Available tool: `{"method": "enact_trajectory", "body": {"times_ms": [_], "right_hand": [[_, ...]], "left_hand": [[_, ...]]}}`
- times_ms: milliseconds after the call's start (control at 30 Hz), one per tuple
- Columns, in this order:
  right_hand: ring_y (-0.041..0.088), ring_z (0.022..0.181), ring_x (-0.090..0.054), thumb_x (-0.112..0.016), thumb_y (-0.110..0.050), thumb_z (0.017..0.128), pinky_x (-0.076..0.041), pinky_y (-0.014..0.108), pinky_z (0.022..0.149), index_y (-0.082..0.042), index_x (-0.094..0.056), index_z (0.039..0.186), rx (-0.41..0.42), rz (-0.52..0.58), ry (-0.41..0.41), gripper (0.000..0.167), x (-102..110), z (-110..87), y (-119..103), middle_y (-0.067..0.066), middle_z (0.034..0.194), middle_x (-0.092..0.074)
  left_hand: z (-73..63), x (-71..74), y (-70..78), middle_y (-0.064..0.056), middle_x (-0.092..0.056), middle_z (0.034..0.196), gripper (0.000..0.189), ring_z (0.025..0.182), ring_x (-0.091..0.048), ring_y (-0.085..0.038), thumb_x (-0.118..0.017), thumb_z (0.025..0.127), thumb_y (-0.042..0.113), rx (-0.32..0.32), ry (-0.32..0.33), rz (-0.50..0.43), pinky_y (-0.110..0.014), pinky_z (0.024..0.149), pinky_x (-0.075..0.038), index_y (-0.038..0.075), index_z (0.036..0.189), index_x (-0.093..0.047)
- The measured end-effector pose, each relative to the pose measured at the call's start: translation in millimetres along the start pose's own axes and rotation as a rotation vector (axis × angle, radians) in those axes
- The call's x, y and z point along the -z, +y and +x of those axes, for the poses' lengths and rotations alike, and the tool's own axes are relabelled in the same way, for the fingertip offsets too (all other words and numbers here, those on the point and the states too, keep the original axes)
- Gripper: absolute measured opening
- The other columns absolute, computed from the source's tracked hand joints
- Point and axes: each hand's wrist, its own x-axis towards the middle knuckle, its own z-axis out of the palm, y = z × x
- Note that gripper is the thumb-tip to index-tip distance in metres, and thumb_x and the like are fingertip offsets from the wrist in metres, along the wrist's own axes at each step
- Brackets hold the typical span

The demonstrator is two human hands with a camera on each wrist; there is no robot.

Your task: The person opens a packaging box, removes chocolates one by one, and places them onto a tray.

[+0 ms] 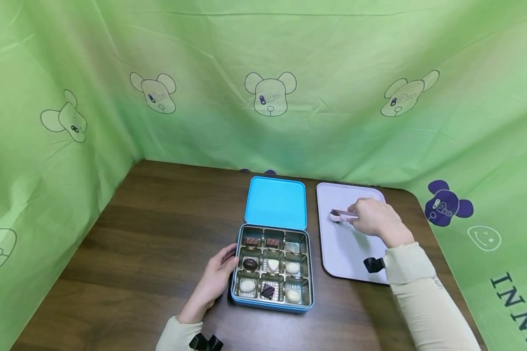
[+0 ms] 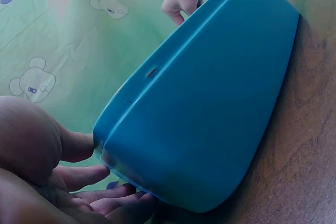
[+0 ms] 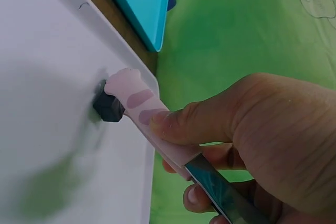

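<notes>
In the head view a blue tin point(image 1: 272, 308) stands with its lid point(image 1: 275, 203) folded back. Its divided insert holds several chocolates, such as a round dark one point(image 1: 250, 264), a striped dark one point(image 1: 268, 291) and a white one point(image 1: 293, 296). My left hand point(image 1: 217, 273) rests against the tin's left side, thumb and fingertips touching it. Over a pale lilac tray point(image 1: 347, 253) my right hand point(image 1: 373, 218) pinches small metal tongs with pink, paw-shaped tips point(image 3: 134, 93). A dark faceted chocolate point(image 3: 108, 107) sits at the tips; the right wrist view hides whether both tips touch it.
The tin and tray stand side by side on a dark wooden table point(image 1: 158, 219), a narrow strip of wood between them. Green cloth point(image 1: 202, 126) printed with mouse heads hangs behind the table and along both sides.
</notes>
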Motion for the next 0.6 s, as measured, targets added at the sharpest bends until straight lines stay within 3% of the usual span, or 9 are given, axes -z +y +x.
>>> {"method": "enact_trajectory", "body": {"times_ms": [400,600], "right_hand": [[0.024,0.072,-0.057,-0.070,-0.020,0.088,-0.048,0.049,0.058,-0.012,-0.078,0.101,-0.009,0.021,-0.022,0.017,-4.6,1.5,3.7,0.008,0.087,-0.068],[0.029,0.077,-0.063,-0.072,-0.021,0.088,-0.051,0.056,0.063,-0.008,-0.077,0.106,-0.037,0.028,-0.056,0.023,-4.5,2.1,3.7,0.015,0.093,-0.071]], "left_hand": [[-1.5,-0.3,-0.4,-0.037,-0.041,0.148,0.048,0.138,-0.042,-0.046,-0.048,0.106,0.004,-0.015,0.003,-0.004,-0.050,0.114,-0.037,-0.014,0.148,-0.035],[-0.9,0.7,-1.8,-0.036,-0.042,0.148,0.047,0.139,-0.042,-0.046,-0.048,0.106,0.003,-0.024,-0.006,-0.005,-0.050,0.114,-0.037,-0.014,0.148,-0.036]]}}
